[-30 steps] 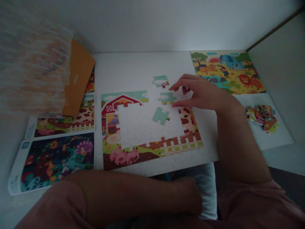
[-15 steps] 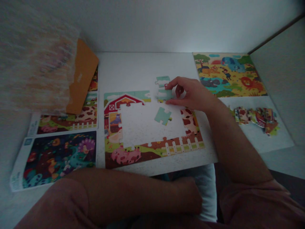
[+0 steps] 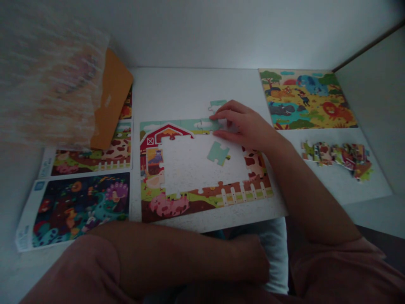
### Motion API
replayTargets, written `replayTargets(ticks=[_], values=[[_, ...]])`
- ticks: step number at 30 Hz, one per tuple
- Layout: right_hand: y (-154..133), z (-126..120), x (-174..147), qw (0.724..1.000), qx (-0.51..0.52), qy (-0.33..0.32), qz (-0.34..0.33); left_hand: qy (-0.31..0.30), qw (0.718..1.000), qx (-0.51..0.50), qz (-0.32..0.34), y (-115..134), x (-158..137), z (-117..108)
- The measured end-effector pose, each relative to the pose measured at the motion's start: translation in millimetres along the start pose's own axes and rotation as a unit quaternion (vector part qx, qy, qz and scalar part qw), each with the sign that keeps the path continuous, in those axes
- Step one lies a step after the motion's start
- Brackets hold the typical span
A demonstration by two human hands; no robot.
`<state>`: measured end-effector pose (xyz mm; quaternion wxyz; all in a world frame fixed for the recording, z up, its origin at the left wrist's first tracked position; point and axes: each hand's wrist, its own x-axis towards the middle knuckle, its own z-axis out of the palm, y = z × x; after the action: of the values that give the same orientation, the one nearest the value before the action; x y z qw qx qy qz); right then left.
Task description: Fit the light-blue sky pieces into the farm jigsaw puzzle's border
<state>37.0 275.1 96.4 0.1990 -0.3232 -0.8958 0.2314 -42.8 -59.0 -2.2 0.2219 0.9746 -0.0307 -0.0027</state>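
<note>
Far left: 2 glossy reference cards (image 3: 80,185) lie flat, partly under an orange envelope (image 3: 112,99).

Centre: the farm puzzle (image 3: 177,207) is a cardboard frame of interlocked pieces around an open middle, resting on the white speckled table (image 3: 177,90).

My left hand (image 3: 253,264) is below the table edge, loosely curled against my lap; it holds nothing that I can see.

1 loose teal piece (image 3: 217,153), flat with rounded tabs, lies inside the open middle.

My right hand (image 3: 245,124) presses a pale sky piece (image 3: 211,124) at the frame's top edge, thumb and fingertips pinching it flat to the table, just beside the barn-roof row.

Risk, by my judgement: if the tab is misaligned, pressing could bend the thin card; a sideways push could shift the joined top row.

Right: 1 finished safari puzzle (image 3: 308,99) and 1 heap of loose pieces (image 3: 340,156).
</note>
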Motion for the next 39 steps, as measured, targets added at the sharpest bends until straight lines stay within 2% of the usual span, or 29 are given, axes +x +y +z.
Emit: replayTargets(ticks=[7,14,17,20,23,29,31,35,39], values=[[-6.3,-2.2,-0.2,0.998,-0.024,-0.036,-0.040,-0.014,1.000,0.008,0.004,-1.7,-0.2,-3.6],[-10.4,-5.7,0.7,0.998,-0.029,-0.046,-0.018,-0.026,1.000,0.014,0.003,-1.6,-4.6,-10.9],[-6.6,-12.4,-2.9,0.997,-0.006,-0.060,-0.045,-0.039,0.999,0.009,0.000,-0.5,-7.1,-14.8],[-3.5,-20.4,-7.2,0.990,0.055,-0.103,-0.077,-0.041,0.999,0.015,-0.012,0.6,-8.1,-15.7],[-7.2,-25.0,-7.9,0.985,0.079,-0.144,-0.058,-0.027,0.999,0.017,-0.009,0.2,-7.3,-13.2],[-17.9,-28.4,-6.3,0.982,0.082,-0.172,-0.002,-0.025,1.000,0.002,0.013,-3.9,-4.8,-10.0],[-15.1,-32.2,-9.7,0.983,0.087,-0.156,0.041,-0.021,1.000,0.001,0.015,-4.6,-5.3,-11.0],[-1.8,-38.5,-15.6,0.990,0.075,-0.025,0.116,-0.022,1.000,0.006,0.012,-4.1,-6.4,-13.6],[9.1,-34.5,-11.7,0.987,0.058,0.042,0.147,-0.022,1.000,0.011,0.012,-4.7,-6.5,-16.3]])
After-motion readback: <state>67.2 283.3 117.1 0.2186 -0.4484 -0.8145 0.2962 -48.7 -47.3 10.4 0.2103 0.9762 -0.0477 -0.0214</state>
